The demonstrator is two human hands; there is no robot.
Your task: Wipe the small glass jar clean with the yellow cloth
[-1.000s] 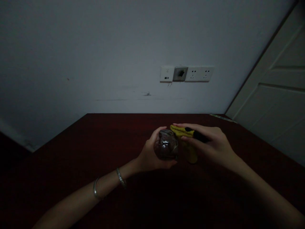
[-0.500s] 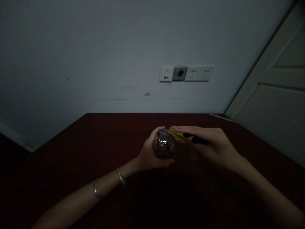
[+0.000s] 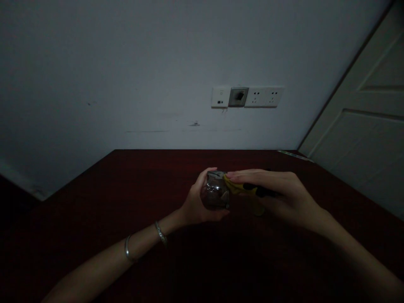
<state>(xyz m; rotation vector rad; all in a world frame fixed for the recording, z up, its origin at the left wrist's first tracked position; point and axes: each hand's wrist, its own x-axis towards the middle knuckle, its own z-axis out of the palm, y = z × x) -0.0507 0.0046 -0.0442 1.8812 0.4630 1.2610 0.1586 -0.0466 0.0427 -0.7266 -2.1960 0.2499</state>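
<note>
My left hand (image 3: 194,208) is wrapped around a clear, shiny container (image 3: 216,192), perhaps a glass jar, tilted on its side above the table. Reflections and dim light hide what, if anything, is inside it. In my right hand (image 3: 288,195) is a yellow cloth with black patches (image 3: 236,186), pinched between thumb and fingers. The cloth touches the upper right edge of the container. Part of the cloth hangs below the right palm, and the rest is covered by the fingers.
Both hands are over a dark red tabletop (image 3: 151,172). Behind it rises a pale wall (image 3: 142,75) with a row of sockets (image 3: 263,97). A panelled door (image 3: 372,126) stands at the right, and a thin strip (image 3: 295,156) lies at the table's far right corner.
The container has shifted slightly left and turned a little in my left hand. My right hand has tipped slightly, with the cloth still against the container.
</note>
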